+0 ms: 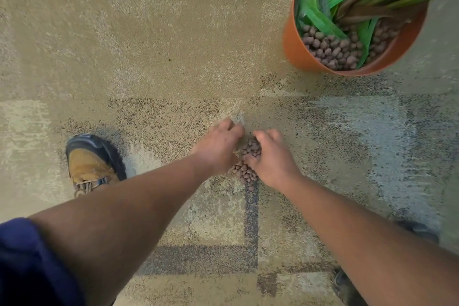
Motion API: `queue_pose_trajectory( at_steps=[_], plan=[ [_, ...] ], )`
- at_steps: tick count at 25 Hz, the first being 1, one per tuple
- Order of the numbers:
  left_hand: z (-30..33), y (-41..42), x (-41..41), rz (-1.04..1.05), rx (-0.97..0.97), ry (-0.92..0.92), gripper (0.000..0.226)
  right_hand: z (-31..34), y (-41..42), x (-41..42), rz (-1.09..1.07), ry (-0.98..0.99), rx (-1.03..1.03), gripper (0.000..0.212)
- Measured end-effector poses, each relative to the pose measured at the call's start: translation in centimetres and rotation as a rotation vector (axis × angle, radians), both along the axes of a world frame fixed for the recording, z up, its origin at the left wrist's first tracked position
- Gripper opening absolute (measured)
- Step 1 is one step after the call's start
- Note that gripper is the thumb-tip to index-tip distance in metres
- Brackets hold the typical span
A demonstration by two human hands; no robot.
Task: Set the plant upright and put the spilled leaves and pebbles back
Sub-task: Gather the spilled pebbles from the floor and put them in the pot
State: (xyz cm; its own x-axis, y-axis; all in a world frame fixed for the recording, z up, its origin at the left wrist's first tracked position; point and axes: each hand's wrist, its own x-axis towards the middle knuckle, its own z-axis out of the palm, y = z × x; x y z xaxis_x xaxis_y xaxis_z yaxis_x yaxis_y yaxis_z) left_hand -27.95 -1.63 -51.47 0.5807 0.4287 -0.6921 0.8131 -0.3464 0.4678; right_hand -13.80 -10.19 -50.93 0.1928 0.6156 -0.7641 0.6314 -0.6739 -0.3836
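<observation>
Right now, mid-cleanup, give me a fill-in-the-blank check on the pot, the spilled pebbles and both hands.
1. The orange pot stands ____ on the carpet.
2. The spilled pebbles lie in a pile ____ the left hand and the right hand.
3. Inside the pot, loose green leaves rest on top of more ____.
4. A tan ____ shows to the left of the left forearm.

Missing words: upright; between; pebbles; boot
</observation>
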Motion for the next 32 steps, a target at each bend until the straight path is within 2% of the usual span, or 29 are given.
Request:
queue_pose_trajectory(
  at_steps=[3,9,11,14,17,20,22,25,28,30,32],
  plan=[
    [-0.6,-1.1,-0.4,0.014,0.028,-0.034,0.030,-1.1,0.6,-0.3,0.070,-0.076,0.043,0.042],
    [-0.9,-1.4,-0.4,0.018,0.073,-0.048,0.022,-0.8,0.3,0.5,0.133,-0.093,0.063,0.015],
    [-0.8,-1.4,-0.2,0.009,0.071,-0.052,0.023,-0.6,-0.2,1.0,0.152,-0.118,0.076,0.015],
    [-0.5,-1.0,0.2,0.053,0.049,-0.042,0.021,-0.7,-0.7,1.3,0.170,-0.132,0.067,0.026],
    [-0.1,-0.9,0.3,0.161,-0.002,-0.041,0.032,-0.7,-0.7,1.3,0.158,-0.128,0.034,0.017],
    [1.1,-0.6,0.6,0.298,-0.031,-0.064,0.023,0.2,-0.5,1.9,0.037,-0.093,0.060,0.012],
    [2.7,0.2,1.8,0.405,0.003,-0.157,0.018,1.8,0.0,2.5,-0.064,-0.063,0.116,0.013],
    [6.4,2.6,4.6,0.529,0.054,-0.438,0.013,5.4,0.8,4.1,-0.224,-0.046,0.250,0.019],
    [9.9,6.2,8.5,0.543,0.211,-0.702,0.011,9.4,3.2,7.6,-0.359,-0.105,0.579,0.023],
    [11.2,8.7,11.4,0.528,0.247,-0.731,0.013,10.7,5.3,10.7,-0.476,-0.135,0.734,0.020],
    [11.8,10.6,13.8,0.495,0.242,-0.682,0.014,10.6,7.1,13.2,-0.557,-0.176,0.765,0.017]
  ],
)
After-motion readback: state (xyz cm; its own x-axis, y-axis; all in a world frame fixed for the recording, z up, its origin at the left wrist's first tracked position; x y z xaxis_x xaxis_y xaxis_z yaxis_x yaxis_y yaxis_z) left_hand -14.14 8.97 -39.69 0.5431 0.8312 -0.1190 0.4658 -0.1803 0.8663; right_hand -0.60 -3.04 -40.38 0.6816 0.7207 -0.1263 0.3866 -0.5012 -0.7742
